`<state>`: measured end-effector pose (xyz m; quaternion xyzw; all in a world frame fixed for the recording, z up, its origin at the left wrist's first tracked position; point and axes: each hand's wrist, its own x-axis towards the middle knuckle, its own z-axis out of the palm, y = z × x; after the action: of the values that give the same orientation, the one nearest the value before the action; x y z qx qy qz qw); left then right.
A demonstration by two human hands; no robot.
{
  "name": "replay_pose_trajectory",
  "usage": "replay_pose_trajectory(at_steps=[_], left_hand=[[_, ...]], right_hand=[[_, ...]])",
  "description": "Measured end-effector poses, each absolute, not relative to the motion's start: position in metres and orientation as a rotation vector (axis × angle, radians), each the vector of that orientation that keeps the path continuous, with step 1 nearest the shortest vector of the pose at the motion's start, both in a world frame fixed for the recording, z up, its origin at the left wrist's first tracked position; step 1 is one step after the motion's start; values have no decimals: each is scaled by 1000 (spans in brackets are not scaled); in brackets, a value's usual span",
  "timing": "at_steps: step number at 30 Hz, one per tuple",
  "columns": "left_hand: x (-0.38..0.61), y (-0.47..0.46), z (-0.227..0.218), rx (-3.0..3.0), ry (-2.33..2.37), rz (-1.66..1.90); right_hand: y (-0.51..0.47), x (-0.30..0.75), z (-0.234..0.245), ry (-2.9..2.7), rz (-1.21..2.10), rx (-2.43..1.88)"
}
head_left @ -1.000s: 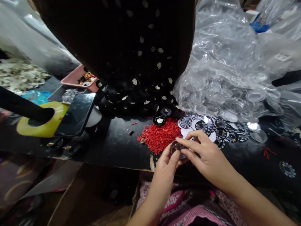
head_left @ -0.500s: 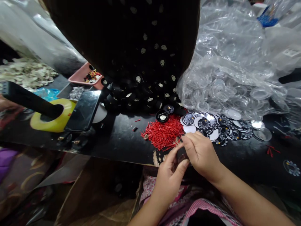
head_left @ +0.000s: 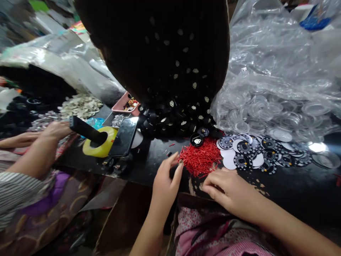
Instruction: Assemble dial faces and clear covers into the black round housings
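My left hand (head_left: pixel 164 177) is at the left side of a pile of red pointers (head_left: pixel 201 158), thumb and forefinger apart, nothing visible between them. At the table's front edge, just below the pile, my right hand (head_left: pixel 230 186) has its fingers curled in, and whatever they may hold is hidden. A round black clock movement (head_left: pixel 196 139) with a pale plate rests at the back of the pile. Beside it, to the right, lie overlapping black printed dials (head_left: pixel 243 161) and white discs (head_left: pixel 229 161).
Behind the pile, a large dark container (head_left: pixel 160 81) holds many black movements. Clear plastic covers (head_left: pixel 262 110) fill a bag at right. A phone (head_left: pixel 124 137) leans by yellow tape (head_left: pixel 92 147) at left. A co-worker's arm (head_left: pixel 39 149) reaches in at far left.
My hands were together around a small dark round piece; now they are apart, and that piece is out of sight. My left hand has moved left. The view has turned left, showing the co-worker's arm.
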<state>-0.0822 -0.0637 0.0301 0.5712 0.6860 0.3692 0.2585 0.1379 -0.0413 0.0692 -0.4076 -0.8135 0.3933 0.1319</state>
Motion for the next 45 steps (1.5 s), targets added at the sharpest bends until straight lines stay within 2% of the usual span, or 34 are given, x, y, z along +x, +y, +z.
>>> replay_pose_trajectory(at_steps=[4, 8, 10, 13, 15, 18, 22, 27, 30, 32, 38, 45], left_hand=[[-49, 16, 36, 1817, 1771, 957], [-50, 33, 32, 1777, 1695, 983], [-58, 24, 31, 1581, 1669, 1098], [-65, -2, 35, 958, 1390, 1333], [-60, -23, 39, 631, 1169, 1353], [-42, -52, 44, 387, 1028, 1303], [-17, -77, 46, 288, 964, 1216], [2, -85, 43, 195, 840, 1040], [9, -81, 41, 109, 886, 1083], [11, -77, 39, 75, 931, 1142], [20, -79, 38, 77, 914, 1152], [36, -87, 38, 200, 947, 1192]], right_hand=[[-47, 148, 69, -2348, 1124, -1234], [-46, 172, 66, -2337, 1092, -1258], [-41, 188, 63, -2312, 984, -1375], [-30, 210, 55, -2302, 617, -1623], [-23, 220, 49, -2373, 417, -1684], [-16, 224, 44, -2425, 338, -1686], [-17, 222, 47, -2212, 528, -1664], [-27, 206, 53, -1609, 1353, -1528], [-31, 196, 56, -1438, 1655, -1365], [-32, 193, 58, -1452, 1645, -1385], [-38, 182, 64, -1577, 1182, -1506], [-46, 164, 62, -1655, 1052, -1538]])
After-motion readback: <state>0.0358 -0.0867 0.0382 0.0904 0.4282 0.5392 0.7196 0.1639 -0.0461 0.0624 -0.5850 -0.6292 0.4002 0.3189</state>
